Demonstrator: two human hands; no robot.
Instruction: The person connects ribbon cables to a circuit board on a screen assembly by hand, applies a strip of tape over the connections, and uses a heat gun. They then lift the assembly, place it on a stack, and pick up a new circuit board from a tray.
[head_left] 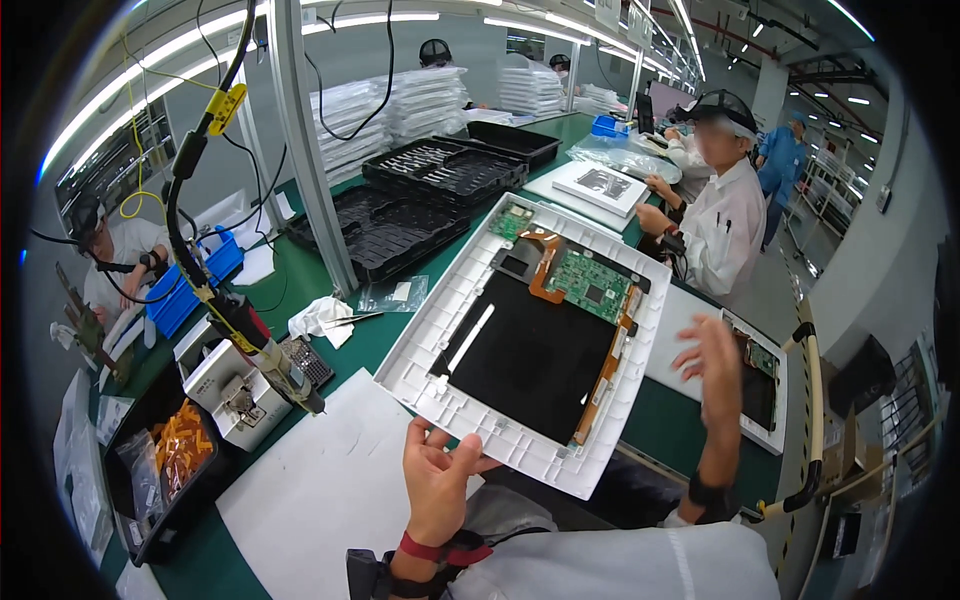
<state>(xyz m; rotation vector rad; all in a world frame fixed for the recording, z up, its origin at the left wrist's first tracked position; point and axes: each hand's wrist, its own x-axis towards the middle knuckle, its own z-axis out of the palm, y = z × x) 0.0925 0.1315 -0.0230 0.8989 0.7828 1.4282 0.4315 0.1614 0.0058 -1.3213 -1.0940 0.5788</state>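
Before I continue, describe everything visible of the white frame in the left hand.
The white frame, plastic-looking and ribbed along its border, is rectangular, held up and tilted. It carries a black panel with a white strip, green circuit boards and an orange ribbon cable. The left hand grips its near edge; the right hand is apart from it.

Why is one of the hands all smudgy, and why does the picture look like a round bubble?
Head view: the right hand is smeared, probably from moving, while the left hand and the white frame look sharper; head view again: the fisheye lens leaves dark corners and bends straight edges near the rim; also head view: ceiling lights glare white.
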